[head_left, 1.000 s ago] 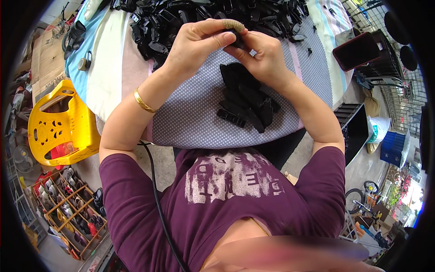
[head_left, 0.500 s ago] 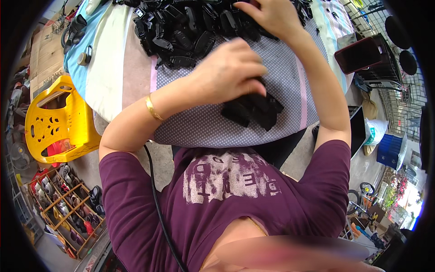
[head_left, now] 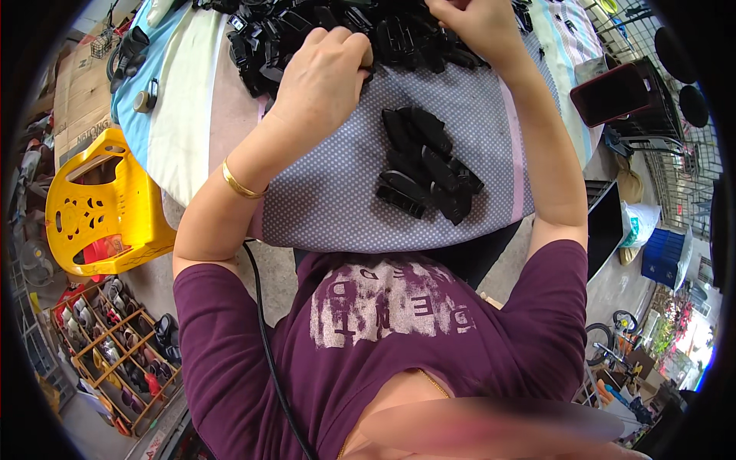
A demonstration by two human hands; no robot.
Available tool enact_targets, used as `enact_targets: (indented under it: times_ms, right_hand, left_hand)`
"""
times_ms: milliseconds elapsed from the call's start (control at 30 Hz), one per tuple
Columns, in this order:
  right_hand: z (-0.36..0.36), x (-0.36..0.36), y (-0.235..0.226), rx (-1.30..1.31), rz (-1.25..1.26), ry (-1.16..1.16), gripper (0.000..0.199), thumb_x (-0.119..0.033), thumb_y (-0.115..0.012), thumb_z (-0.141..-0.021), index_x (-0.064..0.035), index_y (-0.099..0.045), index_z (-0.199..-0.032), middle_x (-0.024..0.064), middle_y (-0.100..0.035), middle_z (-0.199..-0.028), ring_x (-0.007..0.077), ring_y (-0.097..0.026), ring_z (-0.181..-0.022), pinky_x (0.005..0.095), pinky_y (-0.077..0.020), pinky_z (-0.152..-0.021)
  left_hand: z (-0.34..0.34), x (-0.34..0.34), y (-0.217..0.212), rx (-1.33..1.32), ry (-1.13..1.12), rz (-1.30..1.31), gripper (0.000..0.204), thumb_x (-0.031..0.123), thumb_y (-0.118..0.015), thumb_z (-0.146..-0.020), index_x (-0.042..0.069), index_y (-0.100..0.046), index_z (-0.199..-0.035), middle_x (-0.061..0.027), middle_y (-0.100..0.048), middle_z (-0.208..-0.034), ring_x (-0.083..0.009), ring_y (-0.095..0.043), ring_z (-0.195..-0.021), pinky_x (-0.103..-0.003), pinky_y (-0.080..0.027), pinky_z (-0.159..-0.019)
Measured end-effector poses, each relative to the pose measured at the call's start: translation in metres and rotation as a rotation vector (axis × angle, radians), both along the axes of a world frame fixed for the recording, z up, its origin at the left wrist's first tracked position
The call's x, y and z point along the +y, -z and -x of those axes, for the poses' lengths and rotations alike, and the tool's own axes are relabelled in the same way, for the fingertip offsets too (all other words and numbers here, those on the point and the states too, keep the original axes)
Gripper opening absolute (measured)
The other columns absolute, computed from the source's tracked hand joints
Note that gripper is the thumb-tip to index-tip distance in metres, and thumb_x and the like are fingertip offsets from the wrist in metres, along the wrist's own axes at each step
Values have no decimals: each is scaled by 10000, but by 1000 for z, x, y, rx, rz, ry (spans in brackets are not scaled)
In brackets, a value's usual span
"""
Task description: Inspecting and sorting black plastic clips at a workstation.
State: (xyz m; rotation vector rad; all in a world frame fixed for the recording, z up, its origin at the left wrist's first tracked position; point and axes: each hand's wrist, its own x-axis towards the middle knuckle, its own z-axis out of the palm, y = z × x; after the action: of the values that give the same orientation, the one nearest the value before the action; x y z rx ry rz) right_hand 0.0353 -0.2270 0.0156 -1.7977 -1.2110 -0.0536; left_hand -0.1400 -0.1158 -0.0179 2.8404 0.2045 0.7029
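A heap of small black plastic pieces (head_left: 406,38), too tangled to tell their exact kind, lies across the far side of the cloth-covered table. My left hand (head_left: 326,73) is at the heap's near edge, its fingers curled down among the pieces; what they grip is hidden behind the hand. Farther right, my right hand (head_left: 479,27) is bent over the heap with thumb and fingers drawn together, partly cut off by the top edge. Nearer to me sits a smaller group of black elongated pieces (head_left: 429,169), touched by neither hand.
Dotted grey cloth (head_left: 330,207) covers the table's near part. A yellow plastic chair (head_left: 107,203) stands at left, above a wooden rack (head_left: 115,353) of shoes. A round object (head_left: 144,100) lies on the table's left side. At right is a dark-screened phone (head_left: 611,94).
My left hand has moved from above the small group, away and left to the big heap, uncovering that group. My right hand has shifted slightly right, its thumb and fingers closer together.
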Motion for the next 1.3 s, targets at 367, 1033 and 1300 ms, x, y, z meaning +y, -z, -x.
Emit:
enact_targets:
  times_ms: [367,1033,1300]
  right_hand:
    - [33,-16,37,446,-103,-339,289,-91,-669,-791,8,-601,-1053,66,-644,-945,127,-612,-865,241,-486,-802]
    - [46,-13,40,63,-49,-135,406,-198,-750,-721,-8,-585,-1040,70,-621,-920,113,-606,-768,225,-500,-663]
    - [43,-22,38,14,41,-295,316,-139,-699,-765,9,-614,-1032,56,-643,-767,65,-575,-663,205,-466,-590]
  left_hand:
    - [-14,6,9,-269,171,1305,322,73,-631,-815,6,-573,-1124,-65,-637,-927,-113,-611,-814,-233,-510,-762]
    - [-13,-4,5,-362,208,1310,285,92,-617,-832,-13,-597,-1097,-76,-653,-920,-98,-605,-836,-196,-490,-764]
    - [-12,6,0,-349,445,1165,235,56,-613,-824,13,-631,-1054,-53,-656,-918,-99,-607,-833,-188,-484,-765]
